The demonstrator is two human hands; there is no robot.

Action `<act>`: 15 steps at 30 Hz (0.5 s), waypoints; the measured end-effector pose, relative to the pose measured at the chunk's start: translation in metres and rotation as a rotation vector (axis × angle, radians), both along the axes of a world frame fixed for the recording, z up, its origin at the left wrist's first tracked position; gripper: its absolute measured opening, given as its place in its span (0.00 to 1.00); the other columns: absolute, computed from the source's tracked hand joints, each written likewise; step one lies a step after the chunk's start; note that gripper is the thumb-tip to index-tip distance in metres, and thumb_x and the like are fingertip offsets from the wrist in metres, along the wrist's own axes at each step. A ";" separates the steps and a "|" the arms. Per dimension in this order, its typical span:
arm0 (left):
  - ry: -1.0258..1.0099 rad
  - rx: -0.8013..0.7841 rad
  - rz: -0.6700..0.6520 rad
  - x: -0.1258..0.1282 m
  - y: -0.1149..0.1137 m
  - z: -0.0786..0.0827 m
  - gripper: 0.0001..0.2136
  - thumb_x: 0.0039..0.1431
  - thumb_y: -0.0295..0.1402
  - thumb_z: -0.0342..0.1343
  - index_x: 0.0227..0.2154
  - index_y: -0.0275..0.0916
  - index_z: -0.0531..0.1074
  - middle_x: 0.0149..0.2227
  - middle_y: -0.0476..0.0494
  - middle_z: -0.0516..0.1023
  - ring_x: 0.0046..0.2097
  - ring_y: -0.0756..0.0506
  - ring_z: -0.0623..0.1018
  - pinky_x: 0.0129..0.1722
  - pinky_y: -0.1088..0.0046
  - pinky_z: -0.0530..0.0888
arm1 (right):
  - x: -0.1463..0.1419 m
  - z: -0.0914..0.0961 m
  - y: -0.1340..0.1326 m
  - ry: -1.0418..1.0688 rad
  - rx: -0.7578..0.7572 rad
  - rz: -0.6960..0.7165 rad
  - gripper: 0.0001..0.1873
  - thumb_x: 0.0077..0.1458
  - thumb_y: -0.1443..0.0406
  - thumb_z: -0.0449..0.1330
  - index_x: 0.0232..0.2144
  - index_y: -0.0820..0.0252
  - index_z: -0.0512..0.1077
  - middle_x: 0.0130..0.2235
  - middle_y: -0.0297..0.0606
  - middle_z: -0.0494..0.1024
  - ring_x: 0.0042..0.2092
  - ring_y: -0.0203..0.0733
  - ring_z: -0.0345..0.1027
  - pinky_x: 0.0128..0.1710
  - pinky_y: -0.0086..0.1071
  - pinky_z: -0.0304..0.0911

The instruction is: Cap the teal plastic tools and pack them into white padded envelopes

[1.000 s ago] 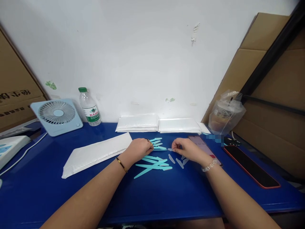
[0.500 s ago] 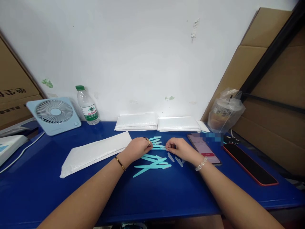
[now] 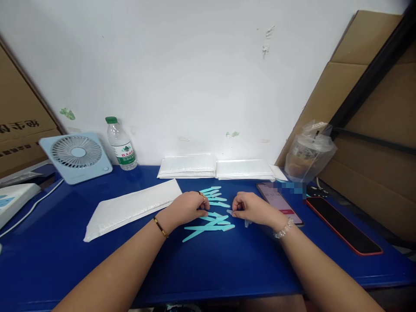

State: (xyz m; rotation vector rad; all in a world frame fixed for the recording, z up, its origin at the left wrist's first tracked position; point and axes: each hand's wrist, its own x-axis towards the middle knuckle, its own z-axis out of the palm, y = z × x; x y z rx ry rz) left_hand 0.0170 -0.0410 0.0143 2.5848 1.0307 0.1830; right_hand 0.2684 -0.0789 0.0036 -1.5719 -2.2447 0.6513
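Several turquoise eyebrow razors (image 3: 209, 226) lie in a loose, partly crossed pile at the middle of the blue table. More of them (image 3: 214, 195) are fanned out just behind, their left ends hidden by my left hand (image 3: 191, 206). That hand hovers at the pile with thumb and fingers a little apart, and I make out nothing between them. My right hand (image 3: 248, 207) is closed in a pinch on a small clear blade cover (image 3: 229, 212), right of the razors. Another clear cover (image 3: 247, 223) lies partly hidden beneath this hand.
A white padded envelope (image 3: 130, 210) lies at left, with stacked white envelopes (image 3: 188, 165) along the wall. A fan (image 3: 76, 156) and water bottle (image 3: 121, 145) stand back left. Two phones (image 3: 281, 203) and a bagged drink cup (image 3: 307, 156) are at right.
My hands have moved apart. The left has come off the razor it was holding and its fingers have parted; the right has drawn down and right onto a clear cover.
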 end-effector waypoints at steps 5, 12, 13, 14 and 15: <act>0.004 -0.022 0.133 0.004 0.002 -0.003 0.05 0.53 0.34 0.54 0.26 0.40 0.72 0.30 0.48 0.76 0.32 0.47 0.73 0.28 0.75 0.64 | -0.001 -0.005 0.006 0.062 -0.034 -0.023 0.05 0.48 0.63 0.61 0.27 0.59 0.73 0.27 0.35 0.74 0.27 0.35 0.67 0.24 0.26 0.60; -0.040 0.023 0.169 0.007 0.005 -0.009 0.06 0.54 0.35 0.53 0.27 0.40 0.72 0.30 0.47 0.76 0.32 0.47 0.73 0.27 0.74 0.64 | -0.003 -0.003 0.009 0.100 -0.015 -0.033 0.06 0.52 0.63 0.58 0.28 0.58 0.75 0.26 0.34 0.74 0.27 0.35 0.67 0.25 0.27 0.60; -0.045 0.024 0.169 0.007 0.005 -0.010 0.06 0.54 0.35 0.53 0.26 0.40 0.72 0.30 0.47 0.76 0.32 0.47 0.72 0.27 0.74 0.64 | -0.004 -0.004 0.009 0.102 -0.012 -0.031 0.07 0.52 0.63 0.58 0.28 0.58 0.75 0.26 0.34 0.74 0.27 0.35 0.67 0.25 0.27 0.60; -0.049 0.024 0.168 0.007 0.006 -0.012 0.06 0.54 0.35 0.53 0.26 0.40 0.72 0.30 0.47 0.76 0.32 0.47 0.72 0.26 0.74 0.63 | -0.005 -0.004 0.009 0.103 -0.006 -0.031 0.07 0.52 0.63 0.58 0.29 0.59 0.75 0.26 0.34 0.74 0.27 0.35 0.67 0.25 0.27 0.60; -0.053 0.025 0.166 0.008 0.007 -0.013 0.06 0.54 0.35 0.54 0.27 0.40 0.72 0.30 0.48 0.75 0.32 0.47 0.72 0.26 0.74 0.63 | -0.007 -0.005 0.009 0.103 0.003 -0.031 0.07 0.51 0.63 0.58 0.29 0.59 0.75 0.26 0.34 0.74 0.27 0.35 0.67 0.25 0.28 0.60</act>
